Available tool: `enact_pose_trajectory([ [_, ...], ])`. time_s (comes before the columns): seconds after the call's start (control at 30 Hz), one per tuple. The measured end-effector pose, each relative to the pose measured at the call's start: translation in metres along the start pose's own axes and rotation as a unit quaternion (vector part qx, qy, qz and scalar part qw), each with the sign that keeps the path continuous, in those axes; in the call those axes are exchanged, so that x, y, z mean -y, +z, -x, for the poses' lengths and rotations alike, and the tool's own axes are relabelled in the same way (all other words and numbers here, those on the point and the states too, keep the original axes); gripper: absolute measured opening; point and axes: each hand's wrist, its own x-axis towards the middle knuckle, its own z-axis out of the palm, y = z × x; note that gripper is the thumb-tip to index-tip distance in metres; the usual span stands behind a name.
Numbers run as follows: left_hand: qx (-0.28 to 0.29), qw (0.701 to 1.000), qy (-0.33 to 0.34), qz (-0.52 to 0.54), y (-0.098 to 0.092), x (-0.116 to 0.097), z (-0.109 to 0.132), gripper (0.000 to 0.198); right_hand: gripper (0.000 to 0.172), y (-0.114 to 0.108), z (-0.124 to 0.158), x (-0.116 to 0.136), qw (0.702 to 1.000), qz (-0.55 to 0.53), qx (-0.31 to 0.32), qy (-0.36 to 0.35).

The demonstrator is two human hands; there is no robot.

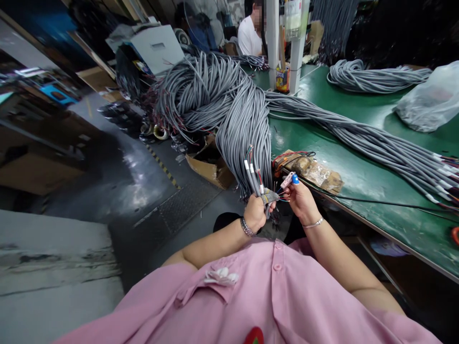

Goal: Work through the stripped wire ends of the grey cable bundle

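Note:
My left hand (255, 212) is closed around several grey cables (254, 180), whose white-sleeved ends with bare coloured wires stick up above the fist. A grey and yellow wrapping covers its thumb (269, 196). Thin coloured wires (284, 195) run from this hand to the fingers of my right hand (301, 203), which are pinched on them. A blue cover (295, 178) sits on a right-hand digit, beside a pale pink piece (287, 180); whether that is a wrapped finger or a held part, I cannot tell. Behind the hands hangs a large bundle of grey cables (247, 129).
The green table (380, 205) carries more long grey cables (355, 136), a coil (373, 76), a plastic bag (432, 98) and a taped block (315, 172) at the near edge. An open cardboard box (206, 172) stands below. A person (249, 36) in white sits behind.

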Motion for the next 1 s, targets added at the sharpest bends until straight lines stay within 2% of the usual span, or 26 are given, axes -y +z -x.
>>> enact_pose_trajectory([
  [0.13, -0.001, 1.000, 0.002, 0.007, 0.002, 0.002, -0.002, 0.017, 0.032, -0.003, -0.002, -0.005, 0.988, 0.075, -0.068, -0.114],
  [0.2, -0.003, 1.000, 0.001, 0.009, 0.003, 0.003, -0.003, 0.017, 0.035, -0.003, -0.002, -0.007, 0.983, 0.099, -0.083, -0.132],
  [0.33, -0.006, 1.000, 0.000, 0.002, 0.002, 0.005, -0.006, 0.018, 0.044, 0.002, -0.004, -0.008, 0.997, 0.050, -0.027, -0.043],
  [0.43, -0.006, 1.000, 0.003, -0.004, 0.001, 0.008, -0.009, 0.019, 0.039, 0.005, -0.006, -0.007, 1.000, -0.018, -0.002, 0.007],
  [0.6, -0.016, 1.000, 0.005, -0.012, 0.001, 0.010, -0.010, 0.019, 0.030, 0.005, -0.011, -0.009, 0.998, -0.064, -0.015, -0.004],
  [0.9, -0.010, 1.000, 0.003, 0.005, -0.004, 0.007, -0.004, 0.016, 0.039, 0.003, -0.003, -0.006, 0.997, -0.074, 0.002, 0.019],
  [1.0, -0.010, 1.000, 0.002, 0.017, -0.004, 0.006, -0.001, 0.017, 0.035, 0.005, -0.001, 0.000, 0.999, -0.043, 0.019, 0.026],
])
